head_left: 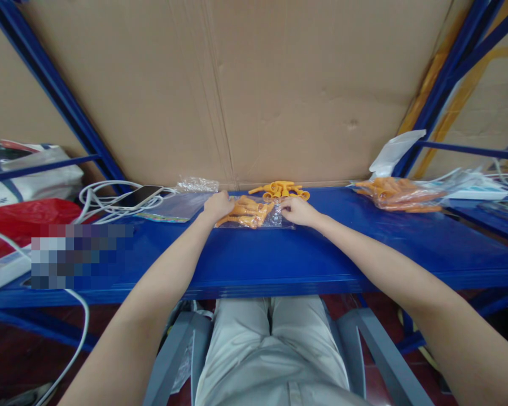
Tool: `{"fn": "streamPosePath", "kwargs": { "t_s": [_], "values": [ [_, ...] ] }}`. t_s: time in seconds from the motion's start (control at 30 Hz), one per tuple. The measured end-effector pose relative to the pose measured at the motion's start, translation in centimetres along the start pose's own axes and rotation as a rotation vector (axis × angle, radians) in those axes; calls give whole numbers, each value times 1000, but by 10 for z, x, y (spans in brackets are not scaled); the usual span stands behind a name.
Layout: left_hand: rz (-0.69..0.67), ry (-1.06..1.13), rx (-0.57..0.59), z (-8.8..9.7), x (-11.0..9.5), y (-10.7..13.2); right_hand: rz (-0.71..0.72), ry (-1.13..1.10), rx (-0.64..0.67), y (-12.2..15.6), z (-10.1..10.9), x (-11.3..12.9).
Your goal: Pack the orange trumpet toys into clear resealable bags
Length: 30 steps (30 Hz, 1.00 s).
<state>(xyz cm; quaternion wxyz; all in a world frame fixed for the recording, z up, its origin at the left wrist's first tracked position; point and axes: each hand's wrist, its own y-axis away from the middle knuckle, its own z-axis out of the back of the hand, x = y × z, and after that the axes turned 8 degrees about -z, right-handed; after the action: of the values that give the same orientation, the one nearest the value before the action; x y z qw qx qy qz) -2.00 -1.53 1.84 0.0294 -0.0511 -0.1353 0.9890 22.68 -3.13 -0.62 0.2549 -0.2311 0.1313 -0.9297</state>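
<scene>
Clear plastic bag (254, 221), quantity one, lies flat on the blue tabletop (271, 256) between the two hands, toward the rear edge; it contains several yellow-orange parts (248, 210), which overlap and cannot be counted exactly. Left hand (218, 206): placed at the bag's left end, fingers curled, fingertips hidden; whether it pinches the film cannot be told. Right hand (300, 211): placed at the bag's right end, fingers bent inward at the film; whether film is held between them cannot be told. One loose pile of similar yellow parts (281, 189) lies directly behind the bag, near the cardboard panel (288, 101) that bounds the rear edge. One second bag of orange parts (400, 194) lies well apart on the right, near the right blue post (442, 84). Left of the left hand: one flat clear pouch (178, 206), one phone (140, 196) and looped white cable (93, 197); one red bag (34, 213) lies farther left. A broad strip of tabletop extends from the bag to the front edge; another span separates the right hand from the second bag. Two grey chair arms (175, 349) stand below the front edge.
</scene>
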Motion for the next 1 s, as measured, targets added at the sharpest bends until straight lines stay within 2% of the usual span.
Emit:
{"fn": "streamPosePath", "kwargs": {
  "t_s": [0.07,0.13,0.27,0.4,0.47,0.53,0.73,1.0],
  "values": [
    [-5,-4,2,0,0,0,-187,121,-100,-1,9,-2],
    [-5,-7,-2,0,-1,1,-317,196,-202,-1,17,-9],
    [-8,-16,-5,-1,-1,1,-428,244,-281,1,26,-34],
    [-12,-50,11,-1,-1,0,-559,264,-155,3,24,-56],
    [-17,-59,17,-2,-1,0,-608,261,-61,2,23,-60],
    [-19,-61,20,-1,-1,-1,-619,251,-21,2,22,-61],
    [-9,-52,22,-1,-3,0,-562,255,3,2,21,-56],
    [-20,-61,21,-2,-2,0,-694,332,-68,2,28,-46]
  ]
}}
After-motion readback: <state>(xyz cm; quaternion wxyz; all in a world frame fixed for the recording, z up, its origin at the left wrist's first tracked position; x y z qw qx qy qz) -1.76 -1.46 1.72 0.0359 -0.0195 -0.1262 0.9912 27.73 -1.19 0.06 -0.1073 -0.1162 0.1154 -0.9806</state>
